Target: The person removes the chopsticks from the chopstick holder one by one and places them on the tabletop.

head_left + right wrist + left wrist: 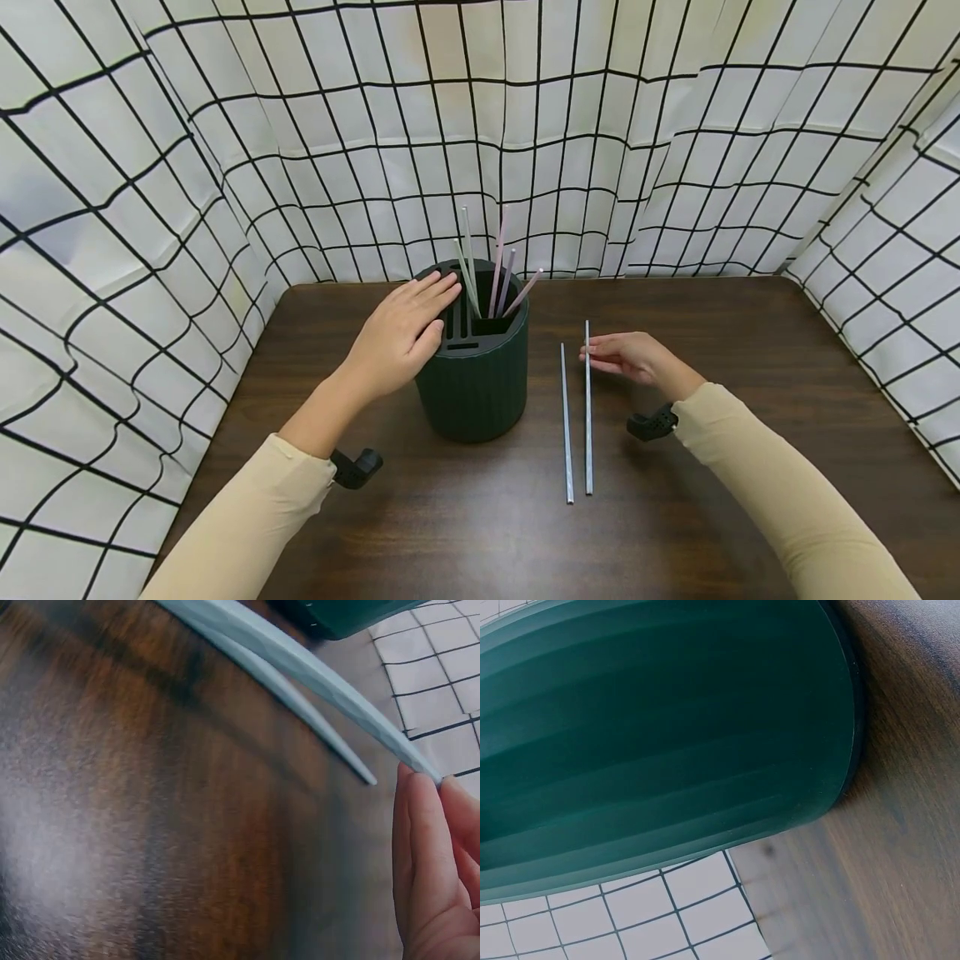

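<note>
A dark green ribbed utensil holder (472,400) stands upright on the table, its top divided by narrow slots and a larger opening. My left hand (405,329) rests on the left part of its top with the fingers stretched out. In the left wrist view the holder's ribbed wall (667,750) fills most of the picture. Fingertips and thumb of my right hand (628,355) pinch a light blue chopstick (588,433) near its far end. To its left a second light blue chopstick (566,425) lies on the table, roughly parallel; its thin tip shows in the right wrist view.
Several thin pale green, pink and purple chopsticks (498,258) stand in the holder's larger opening. The dark wooden table (720,325) ends at the back against a white curtain (570,175) with a black grid, which also encloses both sides.
</note>
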Demonstrator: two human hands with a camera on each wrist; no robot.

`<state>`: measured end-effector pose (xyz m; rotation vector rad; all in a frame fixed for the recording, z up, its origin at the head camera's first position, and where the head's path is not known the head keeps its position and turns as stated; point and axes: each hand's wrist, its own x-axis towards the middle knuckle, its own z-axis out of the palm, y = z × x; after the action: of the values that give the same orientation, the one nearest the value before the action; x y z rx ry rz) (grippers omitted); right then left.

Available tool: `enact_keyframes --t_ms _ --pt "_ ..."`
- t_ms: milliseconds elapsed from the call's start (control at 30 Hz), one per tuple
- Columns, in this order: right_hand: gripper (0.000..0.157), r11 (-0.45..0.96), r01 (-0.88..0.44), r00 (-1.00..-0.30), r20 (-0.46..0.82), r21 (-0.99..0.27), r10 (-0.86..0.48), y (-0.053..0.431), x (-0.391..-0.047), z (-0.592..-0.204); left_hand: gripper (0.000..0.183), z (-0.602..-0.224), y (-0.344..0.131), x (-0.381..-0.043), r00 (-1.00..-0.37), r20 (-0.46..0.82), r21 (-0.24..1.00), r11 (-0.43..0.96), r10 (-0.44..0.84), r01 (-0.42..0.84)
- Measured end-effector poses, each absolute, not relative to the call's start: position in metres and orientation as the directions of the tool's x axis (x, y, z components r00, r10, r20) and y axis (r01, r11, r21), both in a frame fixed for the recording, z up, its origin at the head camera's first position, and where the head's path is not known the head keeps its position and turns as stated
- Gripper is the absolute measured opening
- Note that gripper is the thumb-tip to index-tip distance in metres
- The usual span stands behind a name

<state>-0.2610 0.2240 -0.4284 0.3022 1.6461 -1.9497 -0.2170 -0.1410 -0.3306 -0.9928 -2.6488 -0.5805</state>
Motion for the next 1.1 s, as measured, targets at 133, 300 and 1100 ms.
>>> enact_keyframes --t_ms 133,300,1100 --pt "0.055 -0.077 0.571 -0.805 -0.538 -0.818 -0.25 0.221 -0.261 -0.434 0.051 -0.331 -0.141 -0.218 -0.736 0.364 0.277 0.689 0.57 0.67" --pt "0.055 -0.072 0.581 -0.805 -0.558 -0.811 -0.202 0.217 -0.261 -0.443 0.051 -0.33 -0.14 -0.217 -0.738 0.364 0.283 0.688 0.568 0.669" --pt "0.03 0.314 0.381 -0.924 -0.366 -0.87 0.107 0.193 -0.257 -0.453 0.052 -0.329 -0.141 -0.218 -0.737 0.363 0.292 0.681 0.57 0.671"
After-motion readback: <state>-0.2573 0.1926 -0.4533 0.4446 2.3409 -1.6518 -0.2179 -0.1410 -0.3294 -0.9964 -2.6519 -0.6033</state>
